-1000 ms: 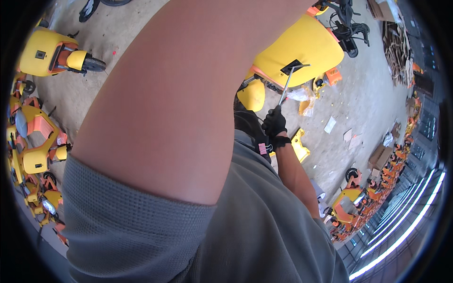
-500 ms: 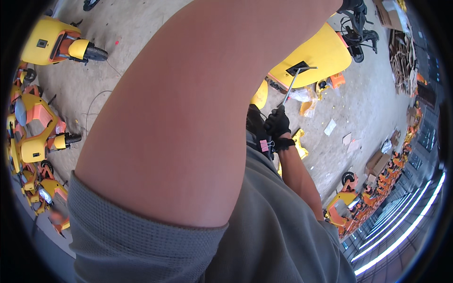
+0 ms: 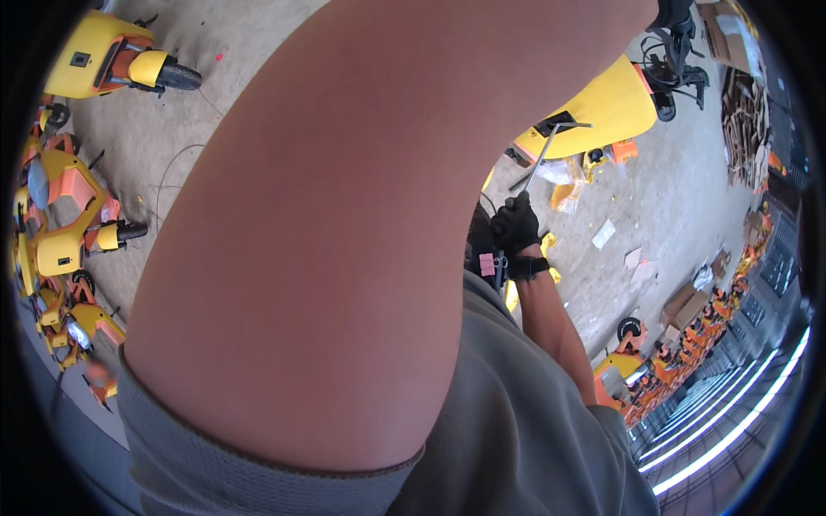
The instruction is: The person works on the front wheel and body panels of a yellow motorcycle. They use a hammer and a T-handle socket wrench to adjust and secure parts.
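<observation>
My left arm crosses most of the view, from the lower left up to the top right. At its end my left hand [image 3: 671,14], in black, is mostly cut off beside the dark handlebar [image 3: 680,52] of a yellow scooter [image 3: 615,107]; its fingers cannot be made out. My right hand [image 3: 516,225], in a black glove, is closed around the lower end of a T-shaped metal wrench [image 3: 541,162]. The wrench's crossbar is up by the scooter's yellow body, overlapping a black recessed panel [image 3: 555,123] in the view. My left arm hides part of the scooter.
More yellow and orange scooters [image 3: 64,206] stand at left, and a long row [image 3: 680,361] runs at right. Plastic wrapping [image 3: 564,185], paper [image 3: 603,233], a cardboard box [image 3: 686,307] and stacked flat cardboard [image 3: 744,125] lie on the concrete floor.
The scooter, my right hand and the wrench sit slightly farther right in the view. My right hand keeps its hold on the wrench.
</observation>
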Demonstrator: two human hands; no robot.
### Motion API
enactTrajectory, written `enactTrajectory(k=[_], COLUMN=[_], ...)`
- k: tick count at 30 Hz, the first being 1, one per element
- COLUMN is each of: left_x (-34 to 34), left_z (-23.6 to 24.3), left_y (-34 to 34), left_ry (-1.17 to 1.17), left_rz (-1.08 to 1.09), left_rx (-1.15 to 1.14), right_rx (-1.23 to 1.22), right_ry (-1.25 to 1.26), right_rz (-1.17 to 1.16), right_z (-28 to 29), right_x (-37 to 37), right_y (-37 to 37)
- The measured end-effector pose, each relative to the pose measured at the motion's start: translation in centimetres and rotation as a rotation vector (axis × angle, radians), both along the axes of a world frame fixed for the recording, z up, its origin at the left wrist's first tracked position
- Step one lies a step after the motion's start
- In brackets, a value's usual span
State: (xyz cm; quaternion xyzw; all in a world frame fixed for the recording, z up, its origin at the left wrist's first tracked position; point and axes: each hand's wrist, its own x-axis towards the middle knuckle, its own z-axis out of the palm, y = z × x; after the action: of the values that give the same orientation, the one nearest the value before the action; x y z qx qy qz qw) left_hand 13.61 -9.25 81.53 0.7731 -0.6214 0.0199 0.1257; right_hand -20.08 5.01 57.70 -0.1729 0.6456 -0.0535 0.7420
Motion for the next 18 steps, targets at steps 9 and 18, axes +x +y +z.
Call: enactTrajectory(k=[9,18], left_x=[0.4,-0.3], left_z=[-0.2,0.0], left_y=[-0.1,-0.7], left_ry=[-0.004,-0.037], left_rz=[0.008,0.001], left_rx=[-0.008,-0.016], right_rx=[0.072,-0.059], right_ry=[-0.055,-0.061], right_rz=[-0.018,-0.027], right_z=[-0.1,-2.3], right_x=[-0.5,-1.1], right_y=[-0.5,0.9])
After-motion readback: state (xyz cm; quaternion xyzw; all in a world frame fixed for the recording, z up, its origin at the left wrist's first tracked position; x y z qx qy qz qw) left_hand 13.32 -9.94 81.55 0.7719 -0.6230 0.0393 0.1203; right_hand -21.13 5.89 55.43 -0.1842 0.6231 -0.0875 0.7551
